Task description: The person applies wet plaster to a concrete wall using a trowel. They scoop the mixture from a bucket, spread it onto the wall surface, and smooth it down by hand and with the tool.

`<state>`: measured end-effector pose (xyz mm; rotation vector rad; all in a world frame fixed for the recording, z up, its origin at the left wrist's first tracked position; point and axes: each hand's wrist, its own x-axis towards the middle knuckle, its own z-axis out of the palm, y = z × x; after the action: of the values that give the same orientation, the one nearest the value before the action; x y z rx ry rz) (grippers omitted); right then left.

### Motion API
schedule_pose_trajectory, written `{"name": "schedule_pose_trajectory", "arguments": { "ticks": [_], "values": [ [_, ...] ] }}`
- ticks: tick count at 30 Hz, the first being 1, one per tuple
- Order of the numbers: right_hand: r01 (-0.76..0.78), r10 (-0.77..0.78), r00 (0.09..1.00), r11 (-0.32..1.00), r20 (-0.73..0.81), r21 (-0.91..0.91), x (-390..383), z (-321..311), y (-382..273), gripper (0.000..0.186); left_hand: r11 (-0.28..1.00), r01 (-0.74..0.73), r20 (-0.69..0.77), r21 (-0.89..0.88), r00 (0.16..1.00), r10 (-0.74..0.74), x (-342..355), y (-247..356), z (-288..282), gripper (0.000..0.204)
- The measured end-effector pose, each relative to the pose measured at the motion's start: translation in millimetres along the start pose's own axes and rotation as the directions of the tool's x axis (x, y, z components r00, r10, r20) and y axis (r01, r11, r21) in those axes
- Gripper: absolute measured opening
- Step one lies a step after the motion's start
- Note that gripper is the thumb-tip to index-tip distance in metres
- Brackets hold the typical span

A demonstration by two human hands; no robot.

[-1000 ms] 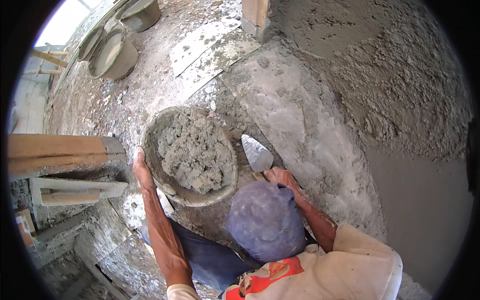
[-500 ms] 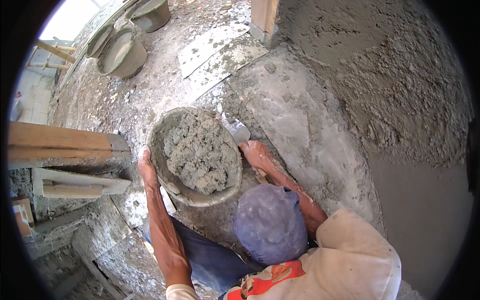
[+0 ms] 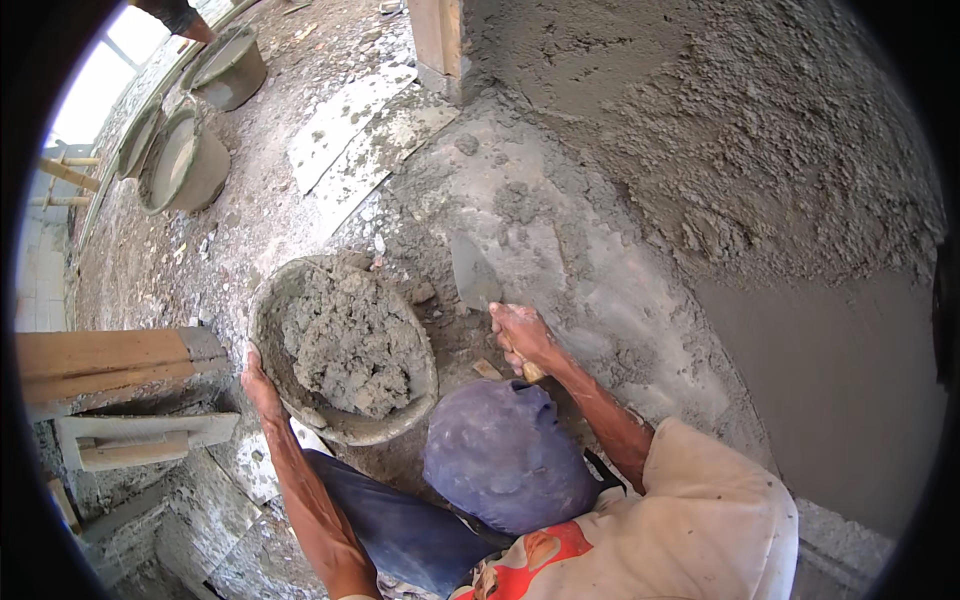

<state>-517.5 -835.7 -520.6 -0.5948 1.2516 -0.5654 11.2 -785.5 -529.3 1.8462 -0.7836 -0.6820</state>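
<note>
1. Tub (image 3: pixel 365 432) sits on the ground left of the frame's centre, mortar (image 3: pixel 345 340) heaped inside it.
2. Left hand (image 3: pixel 262 385) lies against the tub's left rim. Fingers partly hidden; cannot tell how tightly they close.
3. Right hand (image 3: pixel 522 335) is closed around the trowel (image 3: pixel 474 275), centre of frame, right of the tub. Blade points toward the top of the frame, apart from the tub; wooden handle end shows below the fist.
4. Trowel: probably light and stiff. Best held by the handle; wet mortar could make the grip slick.
5. Tub: likely heavy with this load, its wall perhaps giving a little. Rim looks the best hold, both sides if lifted.
6. Mortar: looks damp, lumpy, soft enough to cut with the blade, dense for its volume.
7. Around: float (image 3: pixel 145 440) at lower left, beam (image 3: pixel 110 365) just above it, spattered boards (image 3: pixel 340 135) upper centre, bucket (image 3: pixel 190 165) upper left.
</note>
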Motion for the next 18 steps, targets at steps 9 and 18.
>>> {"name": "schedule_pose_trajectory", "arguments": {
  "ticks": [9, 18],
  "values": [
    [0.038, -0.115, 0.983, 0.888, -0.142, -0.459, -14.4, -85.8, -17.5, 0.049, 0.975, 0.141, 0.116, -0.17, 0.986, -0.123, -4.6, 7.4, 16.3, 0.056],
    [-0.026, -0.246, 0.901, 0.791, -0.357, -0.612, 15.2, -191.4, -94.3, 0.051, 0.964, 0.127, 0.033, -0.232, 0.992, -0.123, -19.5, 27.9, 43.1, 0.058]
  ]
}}
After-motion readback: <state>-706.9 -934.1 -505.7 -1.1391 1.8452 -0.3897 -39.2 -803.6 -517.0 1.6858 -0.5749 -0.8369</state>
